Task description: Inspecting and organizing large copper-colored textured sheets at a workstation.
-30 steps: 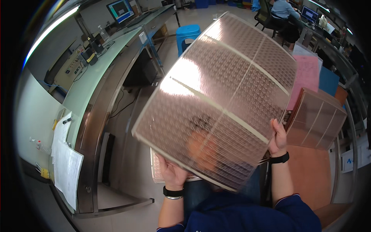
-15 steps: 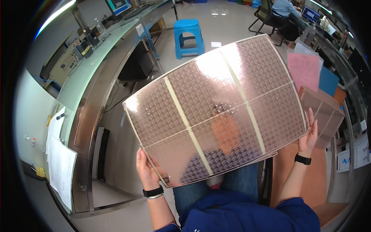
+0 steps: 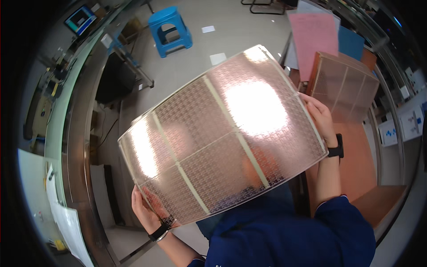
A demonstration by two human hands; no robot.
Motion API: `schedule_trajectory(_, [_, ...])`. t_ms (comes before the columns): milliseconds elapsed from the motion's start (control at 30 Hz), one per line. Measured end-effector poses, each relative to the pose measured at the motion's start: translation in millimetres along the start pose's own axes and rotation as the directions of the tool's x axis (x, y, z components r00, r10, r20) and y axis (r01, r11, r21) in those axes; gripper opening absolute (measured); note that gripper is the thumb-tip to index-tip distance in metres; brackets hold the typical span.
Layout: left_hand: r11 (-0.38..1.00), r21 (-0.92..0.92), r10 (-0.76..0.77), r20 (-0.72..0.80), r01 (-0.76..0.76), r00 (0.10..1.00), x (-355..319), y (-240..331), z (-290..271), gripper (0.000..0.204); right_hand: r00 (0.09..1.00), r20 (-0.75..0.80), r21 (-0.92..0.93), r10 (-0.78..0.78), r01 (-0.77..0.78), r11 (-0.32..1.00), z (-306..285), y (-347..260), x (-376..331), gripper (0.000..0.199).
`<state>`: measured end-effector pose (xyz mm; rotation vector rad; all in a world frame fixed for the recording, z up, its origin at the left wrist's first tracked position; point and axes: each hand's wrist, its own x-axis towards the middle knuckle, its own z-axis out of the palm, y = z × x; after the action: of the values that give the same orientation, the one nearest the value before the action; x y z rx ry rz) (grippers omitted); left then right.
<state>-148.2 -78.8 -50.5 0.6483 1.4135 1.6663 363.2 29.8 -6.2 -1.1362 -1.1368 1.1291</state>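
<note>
A large, thin, shiny copper-coloured sheet (image 3: 222,133) with a fine repeated pattern and pale dividing strips fills the middle of the view. It is tilted, its right end higher, and glare spots shine on it. My left hand (image 3: 147,209) grips its lower left corner from beneath. My right hand (image 3: 321,116) holds its right edge, fingers curled over the rim. Each wrist carries a black band. My dark blue top (image 3: 284,236) shows below the sheet.
More patterned sheets (image 3: 344,86) lean upright at the right beside pink paper (image 3: 313,35) and an orange-brown table surface (image 3: 356,155). A blue stool (image 3: 169,29) stands on the grey floor. A long workbench (image 3: 66,111) with papers curves along the left.
The sheet has swung lower and flatter in front of me, with its right end dropping. Both hands kept their hold on its edges; the view has tipped further down.
</note>
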Motion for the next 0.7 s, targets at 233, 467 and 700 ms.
schedule_trajectory(233, [0.997, 0.080, 0.009, -0.093, -0.001, 0.996, 2.5, -7.1, -14.0, 0.036, 0.999, 0.012, 0.090, 0.039, -0.040, 0.995, 10.2, 1.4, -2.4, 0.034])
schedule_trajectory(467, [0.995, 0.101, -0.019, -0.045, 0.024, 0.999, -5.3, 4.0, -1.1, 0.042, 0.997, 0.035, 0.167, 0.074, -0.078, 0.983, 8.9, 5.6, -0.9, 0.036])
schedule_trajectory(700, [0.998, 0.057, 0.000, -0.023, 0.001, 1.000, 3.8, 3.1, -17.1, 0.051, 0.998, 0.018, 0.158, 0.053, -0.055, 0.986, 0.0, 4.7, -2.2, 0.035])
